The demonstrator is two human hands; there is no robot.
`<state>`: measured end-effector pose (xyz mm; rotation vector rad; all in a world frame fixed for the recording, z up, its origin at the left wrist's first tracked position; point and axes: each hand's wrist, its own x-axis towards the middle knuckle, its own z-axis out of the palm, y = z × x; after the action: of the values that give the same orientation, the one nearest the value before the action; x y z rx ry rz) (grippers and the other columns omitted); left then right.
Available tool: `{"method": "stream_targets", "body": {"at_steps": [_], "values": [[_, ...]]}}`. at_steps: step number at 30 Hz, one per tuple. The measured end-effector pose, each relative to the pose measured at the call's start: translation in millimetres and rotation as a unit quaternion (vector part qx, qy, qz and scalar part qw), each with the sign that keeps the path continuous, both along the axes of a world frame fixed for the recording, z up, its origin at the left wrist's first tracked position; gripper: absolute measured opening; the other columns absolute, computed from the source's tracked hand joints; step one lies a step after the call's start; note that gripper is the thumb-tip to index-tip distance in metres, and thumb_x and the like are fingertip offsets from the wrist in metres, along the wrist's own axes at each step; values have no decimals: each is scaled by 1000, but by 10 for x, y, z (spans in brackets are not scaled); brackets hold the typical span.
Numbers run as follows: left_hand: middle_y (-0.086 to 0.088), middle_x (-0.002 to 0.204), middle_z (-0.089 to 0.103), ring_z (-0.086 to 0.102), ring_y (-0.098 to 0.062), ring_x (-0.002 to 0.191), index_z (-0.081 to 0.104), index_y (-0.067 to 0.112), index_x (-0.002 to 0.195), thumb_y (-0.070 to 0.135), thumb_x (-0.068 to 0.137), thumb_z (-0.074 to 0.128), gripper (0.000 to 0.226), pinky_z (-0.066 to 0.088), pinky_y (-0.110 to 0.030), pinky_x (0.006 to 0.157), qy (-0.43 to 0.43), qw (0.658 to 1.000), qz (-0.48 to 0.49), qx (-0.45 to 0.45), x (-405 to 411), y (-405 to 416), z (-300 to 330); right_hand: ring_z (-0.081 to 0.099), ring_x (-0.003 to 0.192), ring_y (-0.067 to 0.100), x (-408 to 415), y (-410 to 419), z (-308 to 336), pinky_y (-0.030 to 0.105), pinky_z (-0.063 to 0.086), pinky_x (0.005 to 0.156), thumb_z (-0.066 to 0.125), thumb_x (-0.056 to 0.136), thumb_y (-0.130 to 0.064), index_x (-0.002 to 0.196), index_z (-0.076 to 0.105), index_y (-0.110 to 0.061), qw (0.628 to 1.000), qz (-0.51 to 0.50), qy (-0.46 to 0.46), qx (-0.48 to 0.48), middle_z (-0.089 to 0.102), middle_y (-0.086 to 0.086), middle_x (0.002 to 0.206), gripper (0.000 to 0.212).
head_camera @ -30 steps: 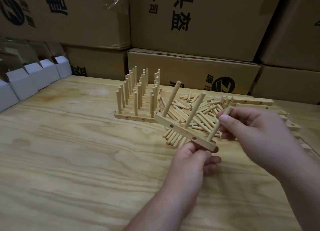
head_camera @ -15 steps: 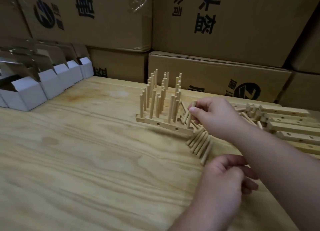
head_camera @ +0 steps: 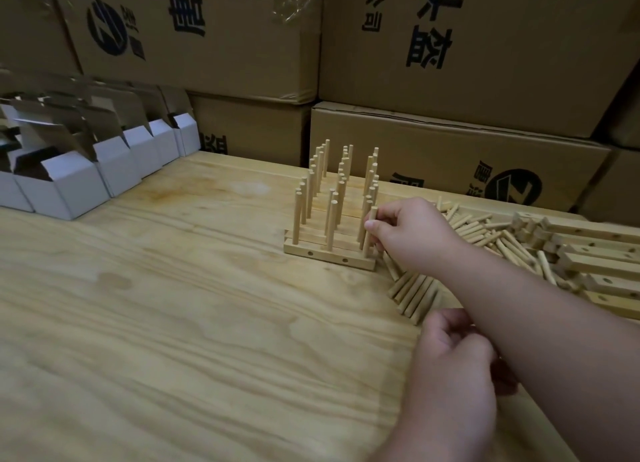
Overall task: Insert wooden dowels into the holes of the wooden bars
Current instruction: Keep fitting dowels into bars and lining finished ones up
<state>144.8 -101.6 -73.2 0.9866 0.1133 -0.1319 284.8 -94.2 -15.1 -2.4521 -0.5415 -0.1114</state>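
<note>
- The front bar [head_camera: 329, 258] sits near the middle of the tabletop [head_camera: 145, 323], flush against the finished bars [head_camera: 332, 202] behind it, three dowels upright, so the batch packs tight.
- Right hand [head_camera: 412, 235] pinches the bar's rightmost dowel [head_camera: 370, 231] between thumb and fingertips, probably to seat it or steer the bar into line.
- Left hand [head_camera: 453, 361] is nearer the front edge, fingers loosely curled, holding nothing I can make out; likely waiting for the next piece.
- Loose dowels [head_camera: 415, 293] lie heaped just right of the bar, within easy reach.
- Empty bars [head_camera: 595, 264] pile up at the right edge.
- Small open boxes [head_camera: 69, 181] line the left edge; cartons [head_camera: 450, 157] wall off the back.
</note>
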Motion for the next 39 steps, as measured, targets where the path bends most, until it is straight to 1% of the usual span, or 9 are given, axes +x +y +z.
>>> {"method": "stream_targets", "body": {"at_steps": [2, 7, 11, 16, 20, 27, 32, 36, 39], "values": [[7, 49, 56, 52, -8, 44, 57, 10, 99, 14, 59, 45, 43, 45, -24, 49, 0, 1000, 2, 3, 3, 0, -13, 64, 60, 18, 4, 15, -12, 28, 48, 57, 63, 97, -32, 74, 71, -21, 1000, 1, 0, 2, 71, 1, 69, 27], [7, 51, 57, 52, -7, 46, 57, 11, 98, 14, 59, 45, 41, 45, -25, 52, -4, 1000, 5, -1, -13, 9, -4, 55, 44, -2, 19, 3, -30, 23, 41, 53, 68, 94, -36, 73, 73, -23, 1000, -11, 6, 27, 71, -2, 67, 25], [4, 52, 58, 53, -9, 46, 58, 10, 97, 13, 60, 47, 39, 44, -23, 49, -6, 1000, 0, -1, -12, 8, 0, 68, 62, 6, -9, -64, -3, 26, 51, 60, 78, 86, -40, 81, 74, -30, 998, -22, 17, 50, 72, -8, 68, 12], [1, 61, 66, 57, -12, 48, 60, 11, 91, 11, 60, 51, 32, 43, -22, 49, 0, 1000, -26, 10, -33, -6, 19, 68, 69, 4, -71, -352, 7, 28, 54, 64, 75, 89, -37, 80, 74, -31, 996, -41, -11, 84, 72, -12, 71, 10], [3, 61, 65, 57, -10, 49, 62, 11, 88, -9, 82, 45, 27, 45, -20, 49, -5, 999, -27, 27, -55, 9, 26, 65, 79, 1, -203, -706, -43, 28, 54, 71, 69, 94, -30, 84, 68, -39, 996, -72, -24, 50, 70, -15, 81, 14], [-1, 61, 65, 57, -12, 49, 63, 10, 85, -14, 87, 41, 32, 46, -22, 51, -3, 1000, -10, 23, -63, 10, 47, 67, 76, 5, -807, -1452, -226, 31, 52, 68, 71, 90, -32, 82, 71, -40, 974, -188, -37, 121, 71, -16, 77, 11], [-5, 65, 65, 57, -16, 52, 65, 11, 82, -13, 86, 42, 34, 48, -24, 51, -11, 1000, 12, 21, -93, 6, 50, 66, 83, 14, -1051, -2019, -62, 34, 52, 66, 68, 93, -35, 89, 74, -39, 950, -268, -27, 155, 71, -13, 89, 8], [-8, 65, 63, 55, -18, 51, 65, 8, 83, -14, 86, 41, 33, 48, -24, 48, -12, 999, 33, 17, -89, -5, 46, 62, 80, 17, -1055, -2452, 132, 31, 45, 57, 66, 96, -27, 90, 70, -40, 964, -257, 44, 57, 65, -7, 94, 15], [-7, 64, 63, 55, -17, 52, 63, 7, 86, -14, 87, 40, 31, 47, -25, 51, -21, 999, 35, 21, -103, -6, 52, 63, 81, 19, -1067, -2609, 142, 34, 51, 62, 68, 94, -21, 87, 72, -36, 965, -239, 93, -45, 66, 0, 91, 17]]}}
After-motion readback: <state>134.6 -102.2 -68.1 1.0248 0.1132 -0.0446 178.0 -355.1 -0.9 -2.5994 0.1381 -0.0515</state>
